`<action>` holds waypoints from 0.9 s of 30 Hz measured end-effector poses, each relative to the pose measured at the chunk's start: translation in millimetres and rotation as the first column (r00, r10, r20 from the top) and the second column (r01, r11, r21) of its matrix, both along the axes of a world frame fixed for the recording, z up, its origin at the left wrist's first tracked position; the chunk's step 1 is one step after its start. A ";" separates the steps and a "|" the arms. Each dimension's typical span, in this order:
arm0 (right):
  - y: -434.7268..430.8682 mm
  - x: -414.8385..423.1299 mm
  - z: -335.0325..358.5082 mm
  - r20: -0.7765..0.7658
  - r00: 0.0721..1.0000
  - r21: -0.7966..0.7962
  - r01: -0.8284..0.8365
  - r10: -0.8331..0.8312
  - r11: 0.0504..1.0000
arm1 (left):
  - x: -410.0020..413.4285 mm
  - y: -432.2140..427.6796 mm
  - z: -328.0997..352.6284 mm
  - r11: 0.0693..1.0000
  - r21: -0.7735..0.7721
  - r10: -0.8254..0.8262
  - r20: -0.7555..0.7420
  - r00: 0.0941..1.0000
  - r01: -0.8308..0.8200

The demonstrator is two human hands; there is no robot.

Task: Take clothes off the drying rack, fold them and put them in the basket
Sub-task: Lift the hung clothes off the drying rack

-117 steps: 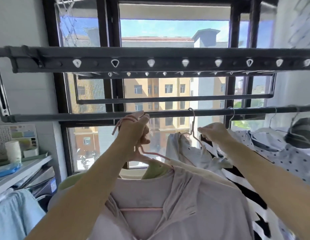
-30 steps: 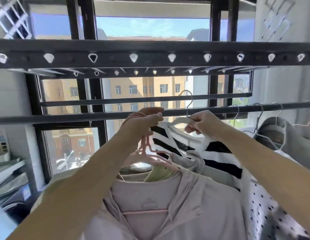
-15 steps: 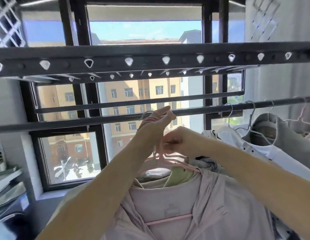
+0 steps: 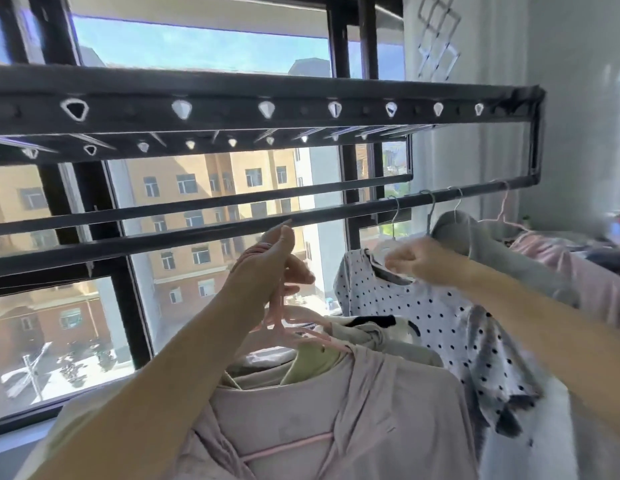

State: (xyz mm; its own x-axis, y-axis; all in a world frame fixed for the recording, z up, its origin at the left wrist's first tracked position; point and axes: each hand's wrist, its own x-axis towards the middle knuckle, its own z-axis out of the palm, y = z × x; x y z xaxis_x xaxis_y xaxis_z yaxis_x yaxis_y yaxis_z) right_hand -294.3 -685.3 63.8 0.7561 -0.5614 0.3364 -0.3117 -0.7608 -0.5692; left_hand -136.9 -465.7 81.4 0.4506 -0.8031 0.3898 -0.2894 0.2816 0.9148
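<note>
My left hand (image 4: pixel 270 268) grips a bunch of pink hangers (image 4: pixel 284 323) just below the dark rail of the drying rack (image 4: pixel 197 233). From them hang a pale pink hooded top (image 4: pixel 370 410), a light green garment (image 4: pixel 312 362) and a black-and-white striped piece (image 4: pixel 377 322). My right hand (image 4: pixel 419 261) pinches the white hanger at the collar of a white polka-dot shirt (image 4: pixel 422 313), which still hangs from the rail. Further right on the rail hang a grey garment (image 4: pixel 492 251) and a pink one (image 4: pixel 585 271). The basket is not in view.
The rack's upper bar with white clips (image 4: pixel 267 109) runs across above my hands. Behind it is a black-framed window (image 4: pixel 346 168) facing buildings. A white wall (image 4: pixel 578 133) closes the right side.
The striped top has left the rail and joined the bunch in my left hand. My right hand moved right to the polka-dot shirt's hanger. The view has swung to the right.
</note>
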 end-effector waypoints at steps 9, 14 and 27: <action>-74.7 -2.3 -6.5 0.087 0.943 0.117 0.310 -0.321 0.944 | -19.6 -25.1 0.8 0.998 -0.029 -0.052 -0.035 0.998 0.051; -98.1 19.6 -0.5 0.021 0.989 0.211 0.139 -0.147 0.968 | -33.7 -48.0 17.8 1.000 -0.021 0.012 -0.069 0.998 -0.013; -122.7 10.7 16.8 0.316 0.947 0.496 -0.222 0.063 0.840 | -87.4 -107.7 3.5 0.997 0.039 0.068 -0.223 0.972 -0.060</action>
